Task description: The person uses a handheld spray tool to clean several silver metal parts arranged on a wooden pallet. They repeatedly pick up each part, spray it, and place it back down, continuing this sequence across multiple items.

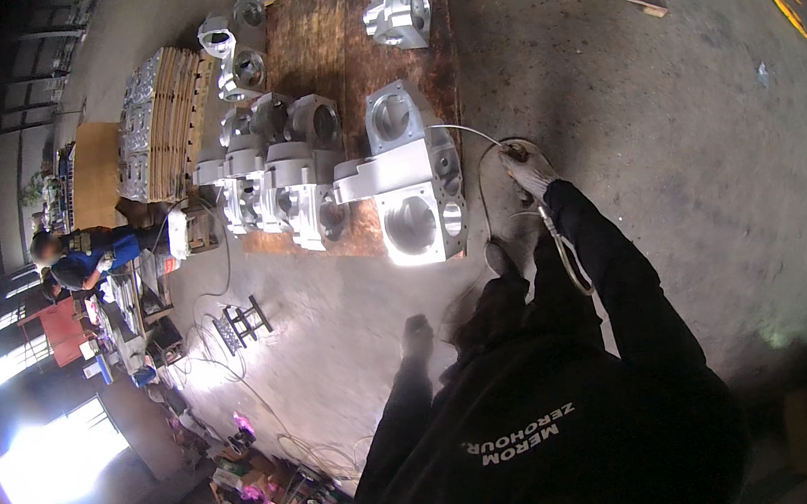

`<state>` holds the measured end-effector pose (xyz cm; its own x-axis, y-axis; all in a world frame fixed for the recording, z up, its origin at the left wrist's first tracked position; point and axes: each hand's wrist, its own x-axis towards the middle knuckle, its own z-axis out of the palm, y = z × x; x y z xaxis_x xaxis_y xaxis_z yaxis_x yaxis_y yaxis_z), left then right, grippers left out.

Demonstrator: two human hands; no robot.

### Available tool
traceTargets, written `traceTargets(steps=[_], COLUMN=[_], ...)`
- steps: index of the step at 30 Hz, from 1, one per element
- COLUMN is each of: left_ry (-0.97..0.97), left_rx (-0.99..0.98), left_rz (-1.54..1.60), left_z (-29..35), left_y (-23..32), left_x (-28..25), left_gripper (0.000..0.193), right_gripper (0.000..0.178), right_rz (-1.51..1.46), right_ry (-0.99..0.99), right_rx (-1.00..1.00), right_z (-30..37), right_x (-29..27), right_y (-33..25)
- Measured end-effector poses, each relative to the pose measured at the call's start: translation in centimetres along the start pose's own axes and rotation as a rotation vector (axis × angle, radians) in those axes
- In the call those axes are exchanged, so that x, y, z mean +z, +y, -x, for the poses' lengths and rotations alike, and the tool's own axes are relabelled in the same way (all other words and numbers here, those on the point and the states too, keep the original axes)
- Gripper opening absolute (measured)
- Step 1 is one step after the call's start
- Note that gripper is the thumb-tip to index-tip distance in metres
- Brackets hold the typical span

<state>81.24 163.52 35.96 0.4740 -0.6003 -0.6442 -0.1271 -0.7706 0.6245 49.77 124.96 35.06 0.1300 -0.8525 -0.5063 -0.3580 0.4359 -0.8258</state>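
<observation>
My right hand [531,172], in a pale glove, is closed around an air blow gun [513,150]. The gun's thin, bent nozzle tube [464,131] reaches left to the nearest machined metal housing [404,173]. A hose [575,266] hangs below that hand. The silver housing has large round bores and a side arm, and it stands at the near right edge of a brown wooden board [341,68]. My left hand [418,334] hangs low in front of me, apart from the housing. It is blurred, and its fingers cannot be made out.
Several similar housings [290,190] stand left and farther back on the board. Stacked panels [171,119] rise beyond them. Another person [102,254] in blue is by a cluttered bench at left. Cables [249,392] cross the floor; a small metal stand [243,324] sits nearby.
</observation>
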Motion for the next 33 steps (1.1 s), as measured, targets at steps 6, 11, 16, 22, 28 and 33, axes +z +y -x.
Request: traceTargets(steps=[6,11,16,22,28,33], left_ry=[0.012,-0.013,0.014,0.03,0.073,0.06], left_rx=[0.022,0.041,-0.014,-0.038,-0.006,0.027], left_rz=[0.069,-0.012,0.082,-0.008,-0.257,-0.072], left_z=[0.4,0.0,0.9,0.2,0.0,-1.2], left_y=[2.2,0.6,-0.4,-4.0,-6.3,-8.0], left_x=[-0.2,-0.6,-0.3,-1.3,-1.8,-3.1], left_gripper=[0.029,0.029,0.03,0.032,0.029,0.025], right_gripper=[0.051,0.041,0.045,0.051,0.042,0.036], right_rz=[-0.016,-0.044,0.066,0.068,0.009,-0.12], right_ry=[0.024,-0.067,-0.082,-0.082,-0.064,-0.056], right_rx=[-0.025,0.105,0.016,0.108,0.022,0.255], right_z=[6.9,9.3,7.8,3.6,5.6,9.6], right_x=[-2.2,-1.6,-0.5,0.4,1.5,-1.3], right_y=[-1.6,-2.5,-1.5,2.1,-1.5,-0.5])
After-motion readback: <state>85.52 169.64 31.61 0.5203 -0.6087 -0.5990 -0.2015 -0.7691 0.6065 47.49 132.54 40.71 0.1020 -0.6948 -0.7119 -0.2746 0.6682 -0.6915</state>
